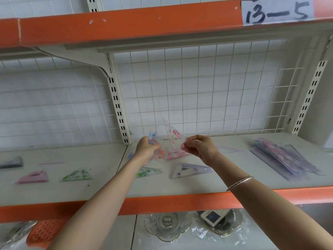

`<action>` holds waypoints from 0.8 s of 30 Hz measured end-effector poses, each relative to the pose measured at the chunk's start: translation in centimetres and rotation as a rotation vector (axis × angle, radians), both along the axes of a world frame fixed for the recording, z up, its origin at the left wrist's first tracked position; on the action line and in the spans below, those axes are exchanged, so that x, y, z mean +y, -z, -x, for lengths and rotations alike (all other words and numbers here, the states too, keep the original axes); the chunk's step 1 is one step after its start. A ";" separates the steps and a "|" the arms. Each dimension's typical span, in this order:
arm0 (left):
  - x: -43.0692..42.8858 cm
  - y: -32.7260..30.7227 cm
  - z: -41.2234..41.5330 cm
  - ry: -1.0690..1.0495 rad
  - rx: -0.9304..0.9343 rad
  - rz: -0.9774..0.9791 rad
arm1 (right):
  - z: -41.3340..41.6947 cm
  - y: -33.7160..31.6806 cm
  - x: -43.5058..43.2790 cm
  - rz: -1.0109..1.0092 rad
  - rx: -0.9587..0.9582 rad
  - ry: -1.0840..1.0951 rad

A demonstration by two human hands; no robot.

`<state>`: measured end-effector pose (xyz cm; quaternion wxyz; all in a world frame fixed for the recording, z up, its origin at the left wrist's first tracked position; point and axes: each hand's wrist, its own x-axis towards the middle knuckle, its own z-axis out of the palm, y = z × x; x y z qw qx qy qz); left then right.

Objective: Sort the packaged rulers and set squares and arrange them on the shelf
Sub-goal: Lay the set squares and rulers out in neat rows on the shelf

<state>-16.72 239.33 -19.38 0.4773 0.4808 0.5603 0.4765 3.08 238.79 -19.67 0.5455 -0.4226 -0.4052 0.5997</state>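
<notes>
1. Orange trim runs along the front of the cream shelf [180,186] that you face, with both your arms reaching over it.
2. The white wire grid [198,87] forms the back wall behind the shelf.
3. The ruler stack [282,156] lies flat at the right end of the shelf, fanned slightly and blurred, well apart from your hands.
4. The label [275,12] on the upper shelf edge reads "13—5".
5. Two glass dishes [167,224] sit on the lower level, below the orange trim.
6. The purple square [189,170] lies flat near the middle of the shelf, under your right forearm's line.
7. The left green square [75,175] lies flat on the left board, and just left of it lies the pink square [33,177].
8. The mid green square [147,172] lies flat beside your left forearm, partly hidden by it.
9. The red-print square [173,139] stands point-up in the air between your hands, above the back of the shelf.
10. Your right hand [201,147] pinches the red-print square's right corner between thumb and fingertips.
11. Your left hand [146,150] is curled round a blue-print packet [153,139], which touches the red-print square's left side.
12. A silver bangle [239,183] circles your right forearm.
</notes>
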 end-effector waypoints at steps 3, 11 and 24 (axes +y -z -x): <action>-0.1 0.4 0.4 -0.049 0.052 -0.084 | 0.1 0.1 -0.1 0.001 0.005 -0.006; -0.7 0.4 0.4 0.023 0.166 -0.282 | 0.4 0.0 -0.6 0.008 0.005 -0.012; -0.6 0.3 -0.3 0.023 0.216 -0.315 | 1.2 0.3 -0.9 0.089 0.048 -0.113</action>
